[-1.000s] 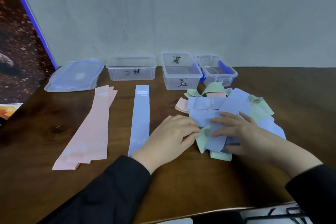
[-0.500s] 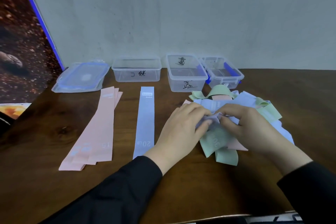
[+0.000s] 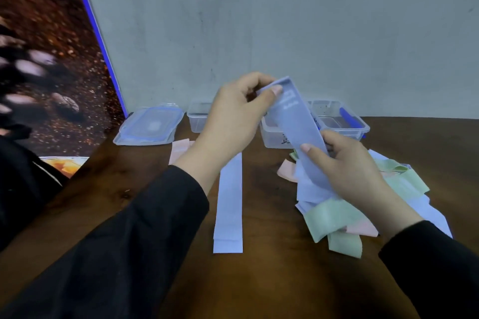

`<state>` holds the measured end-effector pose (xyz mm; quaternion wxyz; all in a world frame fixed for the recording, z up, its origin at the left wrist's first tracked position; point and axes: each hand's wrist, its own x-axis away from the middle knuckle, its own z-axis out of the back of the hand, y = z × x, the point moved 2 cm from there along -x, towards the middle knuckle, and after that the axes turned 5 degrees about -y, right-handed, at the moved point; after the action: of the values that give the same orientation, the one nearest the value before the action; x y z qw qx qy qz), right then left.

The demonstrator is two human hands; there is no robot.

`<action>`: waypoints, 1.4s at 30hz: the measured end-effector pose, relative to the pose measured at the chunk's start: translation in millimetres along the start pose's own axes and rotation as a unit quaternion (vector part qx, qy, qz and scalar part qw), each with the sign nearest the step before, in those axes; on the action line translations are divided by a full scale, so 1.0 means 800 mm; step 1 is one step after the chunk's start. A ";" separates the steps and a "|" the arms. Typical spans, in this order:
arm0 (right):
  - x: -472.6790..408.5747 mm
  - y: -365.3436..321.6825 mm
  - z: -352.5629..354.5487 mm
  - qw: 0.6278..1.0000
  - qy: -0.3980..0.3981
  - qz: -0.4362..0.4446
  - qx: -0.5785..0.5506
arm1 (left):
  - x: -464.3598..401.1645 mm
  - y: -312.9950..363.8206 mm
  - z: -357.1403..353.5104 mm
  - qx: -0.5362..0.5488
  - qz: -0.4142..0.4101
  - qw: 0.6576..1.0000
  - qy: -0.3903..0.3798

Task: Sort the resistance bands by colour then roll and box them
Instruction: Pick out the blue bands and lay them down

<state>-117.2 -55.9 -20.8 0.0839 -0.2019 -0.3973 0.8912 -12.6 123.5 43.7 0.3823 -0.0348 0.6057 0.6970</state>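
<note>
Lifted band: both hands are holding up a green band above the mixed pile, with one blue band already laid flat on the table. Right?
Not quite. The lifted band is blue, not green, as the head view shows. The left hand and right hand do hold it above the mixed pile, with one flat blue band on the table.

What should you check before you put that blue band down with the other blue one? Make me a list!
1. Both hands hold the lifted blue band: ok. The left hand pinches its top end, the right hand grips lower down.
2. Band free of the mixed pile: cannot tell; its lower end is hidden behind the right hand.
3. Colour matches the flat blue band on the table: ok.
4. Room beside the flat blue band: ok, bare table shows to its right.
5. Band flat and untwisted: cannot tell.
6. Boxes open for later: ok for the right-hand box; the other two are partly hidden.
</note>
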 end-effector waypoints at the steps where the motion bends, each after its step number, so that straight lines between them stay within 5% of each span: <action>1: -0.003 -0.010 -0.008 1.000 -0.003 0.006 -0.008 | -0.006 0.005 0.012 -0.019 -0.008 1.000 0.013; 8: 0.000 -0.038 -0.099 0.960 -0.094 -0.067 -0.256 | -0.050 0.012 0.079 -0.086 0.032 0.994 0.066; 15: 0.037 -0.028 -0.159 0.924 -0.138 -0.150 -0.323 | -0.076 -0.048 0.098 -0.148 0.109 0.982 0.038; 17: 0.043 -0.019 -0.168 0.937 -0.155 -0.147 -0.277 | -0.080 -0.075 0.090 -0.168 0.145 0.975 0.005; 19: 0.049 -0.003 -0.178 0.971 -0.177 -0.120 -0.105 | -0.072 -0.105 0.075 -0.200 0.191 0.959 -0.057; 22: 0.055 0.018 -0.185 0.984 -0.096 -0.032 0.148 | -0.035 -0.153 0.054 -0.298 0.215 0.922 -0.122; 30: 0.058 0.034 -0.195 0.979 -0.101 0.022 0.178 | 0.081 -0.235 -0.002 -0.370 0.201 0.897 -0.133; 39: 0.061 0.018 -0.180 0.990 -0.068 0.032 0.119 | 0.083 -0.235 -0.002 -0.353 0.149 0.913 -0.140; 42: 0.062 0.004 -0.153 0.986 -0.057 0.106 0.116 | 0.086 -0.219 -0.002 -0.327 0.125 0.928 -0.124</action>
<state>-109.5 39.8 -111.4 -0.0112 -0.1806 -0.2721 0.9451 39.2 151.1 -135.2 0.3313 0.0053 0.2915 0.8973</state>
